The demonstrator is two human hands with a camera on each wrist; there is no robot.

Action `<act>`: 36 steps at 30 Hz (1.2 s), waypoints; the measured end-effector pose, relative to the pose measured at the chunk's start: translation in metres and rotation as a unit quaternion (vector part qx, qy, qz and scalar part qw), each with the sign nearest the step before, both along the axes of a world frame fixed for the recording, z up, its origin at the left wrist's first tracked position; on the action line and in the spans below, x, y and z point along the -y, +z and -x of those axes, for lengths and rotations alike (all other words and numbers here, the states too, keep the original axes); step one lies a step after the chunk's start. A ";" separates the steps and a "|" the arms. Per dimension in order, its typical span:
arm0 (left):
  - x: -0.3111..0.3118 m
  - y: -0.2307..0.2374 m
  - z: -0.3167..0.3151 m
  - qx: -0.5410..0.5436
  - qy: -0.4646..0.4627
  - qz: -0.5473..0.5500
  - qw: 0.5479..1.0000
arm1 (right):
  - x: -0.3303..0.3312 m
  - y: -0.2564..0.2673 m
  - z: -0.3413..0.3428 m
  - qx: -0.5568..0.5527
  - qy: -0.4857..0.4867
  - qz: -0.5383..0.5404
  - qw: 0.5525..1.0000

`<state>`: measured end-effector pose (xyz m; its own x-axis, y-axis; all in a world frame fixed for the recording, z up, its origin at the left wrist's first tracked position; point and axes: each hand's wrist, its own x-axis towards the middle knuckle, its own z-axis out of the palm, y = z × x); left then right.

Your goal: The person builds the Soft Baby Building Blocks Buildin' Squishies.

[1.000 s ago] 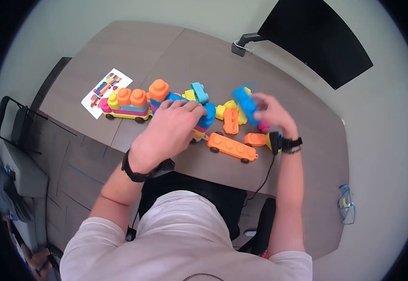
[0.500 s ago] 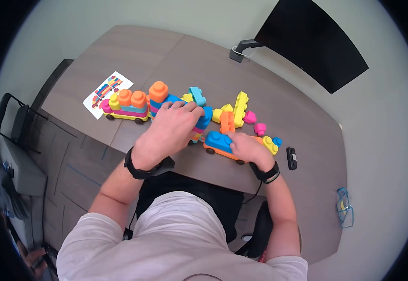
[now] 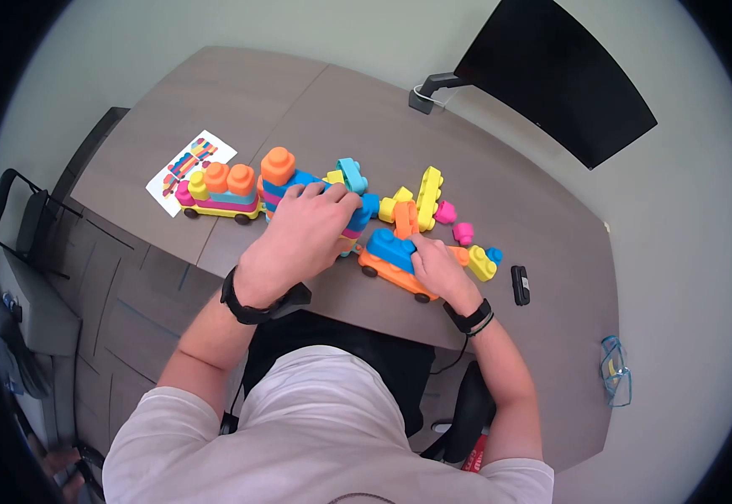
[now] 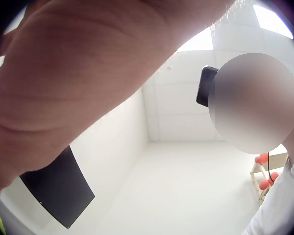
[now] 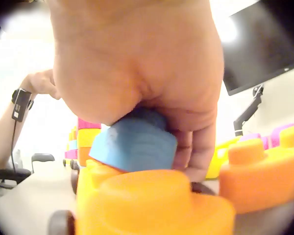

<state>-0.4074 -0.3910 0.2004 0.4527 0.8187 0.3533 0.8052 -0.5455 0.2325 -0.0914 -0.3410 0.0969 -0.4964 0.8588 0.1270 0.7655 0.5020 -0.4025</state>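
Head view: right hand point(image 3: 443, 270), grip around smooth, knobbed blue block point(image 3: 389, 247) over wheeled orange base point(image 3: 399, 279)

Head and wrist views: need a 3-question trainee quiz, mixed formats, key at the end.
1. Multiple choice: which colour of block does the right grip touch? A) yellow B) blue C) pink
2. True or false: in the head view, the printed sheet lies to the left of the black monitor.
3. Count: how many loose pink blocks show in the head view?

Key: 1. B, the blue block. 2. True. 3. Two.
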 end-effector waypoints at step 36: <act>-0.005 0.000 -0.004 0.015 0.024 -0.003 1.000 | -0.049 0.040 0.042 0.063 0.051 -0.165 0.983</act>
<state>-0.4039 -0.3860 0.2006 0.4010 0.8372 0.3720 0.8234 -0.5073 0.2542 -0.1329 -0.2922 0.1367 -0.6072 0.7262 0.3224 0.7382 0.6657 -0.1091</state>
